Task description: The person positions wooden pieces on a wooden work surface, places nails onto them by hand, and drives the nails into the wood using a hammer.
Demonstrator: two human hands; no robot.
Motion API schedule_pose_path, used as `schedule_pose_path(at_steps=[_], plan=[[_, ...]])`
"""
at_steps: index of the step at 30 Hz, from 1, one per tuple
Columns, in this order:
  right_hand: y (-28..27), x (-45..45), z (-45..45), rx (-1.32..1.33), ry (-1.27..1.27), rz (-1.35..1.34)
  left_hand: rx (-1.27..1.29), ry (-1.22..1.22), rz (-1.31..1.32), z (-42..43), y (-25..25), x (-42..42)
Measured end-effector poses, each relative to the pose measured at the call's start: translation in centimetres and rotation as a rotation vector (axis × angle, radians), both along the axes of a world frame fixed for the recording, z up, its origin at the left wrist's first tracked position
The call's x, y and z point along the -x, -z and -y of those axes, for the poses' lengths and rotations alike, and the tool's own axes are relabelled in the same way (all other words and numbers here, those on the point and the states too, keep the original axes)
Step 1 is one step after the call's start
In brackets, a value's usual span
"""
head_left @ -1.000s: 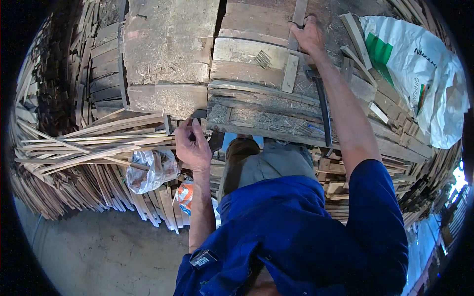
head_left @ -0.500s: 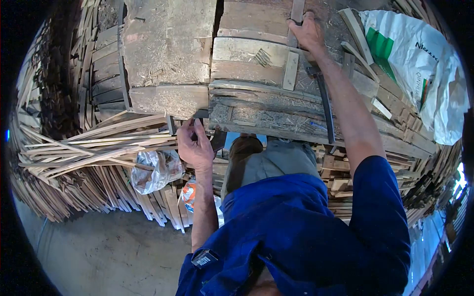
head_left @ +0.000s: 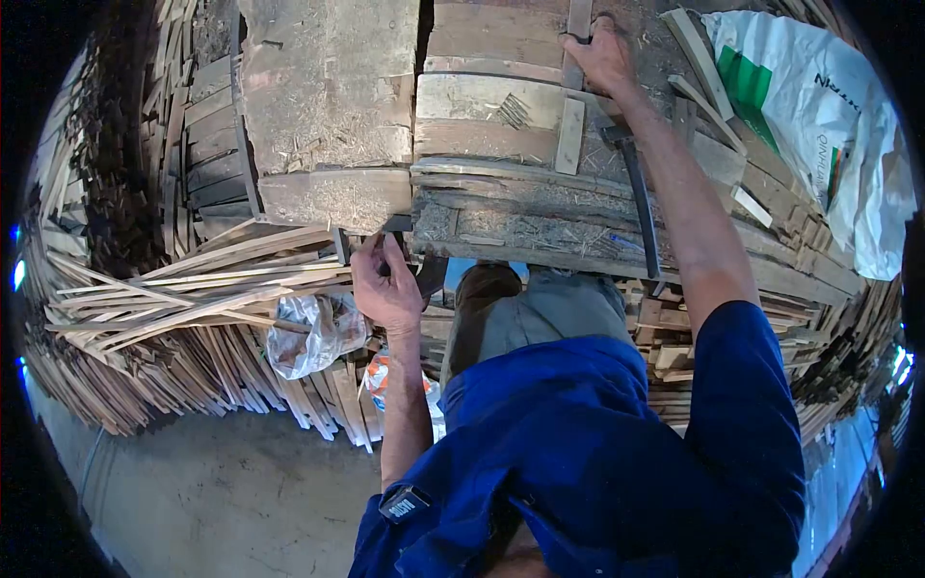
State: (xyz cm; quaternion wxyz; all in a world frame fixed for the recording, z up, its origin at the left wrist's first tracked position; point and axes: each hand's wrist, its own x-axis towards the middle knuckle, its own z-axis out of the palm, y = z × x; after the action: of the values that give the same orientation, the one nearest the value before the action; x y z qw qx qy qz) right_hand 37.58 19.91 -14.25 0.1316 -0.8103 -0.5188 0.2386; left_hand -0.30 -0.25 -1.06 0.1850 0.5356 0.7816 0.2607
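At the far side of the worn wooden bench (head_left: 337, 116), my right hand (head_left: 605, 60) is closed on a narrow wooden slat (head_left: 579, 19). A short pale wood piece (head_left: 569, 137) lies just nearer to me. Under my right forearm rests a dark hammer (head_left: 638, 197), its handle pointing towards me. Several loose nails (head_left: 514, 111) are heaped on the boards. My left hand (head_left: 387, 289) is palm up at the near edge of the bench, fingers curled closed by a dark gap; whatever they hold is hidden.
Long thin strips (head_left: 183, 289) lie piled at the left, above stacked slats (head_left: 222, 366). A clear plastic bag (head_left: 313, 332) hangs near my left forearm. On the right lies a white and green sack (head_left: 819, 116). A blue pen (head_left: 621, 243) sits among wood chips.
The view has shifted slightly. Both hands keep nearly the same place and grip, the right one still on the slat.
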Motion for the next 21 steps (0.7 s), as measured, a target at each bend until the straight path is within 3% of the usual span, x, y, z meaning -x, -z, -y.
schedule_pose_path(at_steps=[7,11,14,18,21], plan=[[-0.8,1.1,0.6,-0.203,0.018,0.109,0.039,0.016,-0.068,0.1,-0.1,0.3],[-1.5,0.8,0.3,-0.179,0.117,0.048,0.010,0.048,-0.081,-0.2,-0.3,0.1],[-2.1,-0.4,0.2,-0.062,0.074,-0.265,0.025,0.024,-0.044,0.0,-0.5,0.1],[-3.3,-0.8,0.5,0.006,0.024,-0.046,0.036,0.011,-0.011,0.0,0.2,0.3],[-0.6,-3.3,-0.1,0.007,-0.007,-0.056,0.052,0.010,-0.005,0.4,0.2,0.5]])
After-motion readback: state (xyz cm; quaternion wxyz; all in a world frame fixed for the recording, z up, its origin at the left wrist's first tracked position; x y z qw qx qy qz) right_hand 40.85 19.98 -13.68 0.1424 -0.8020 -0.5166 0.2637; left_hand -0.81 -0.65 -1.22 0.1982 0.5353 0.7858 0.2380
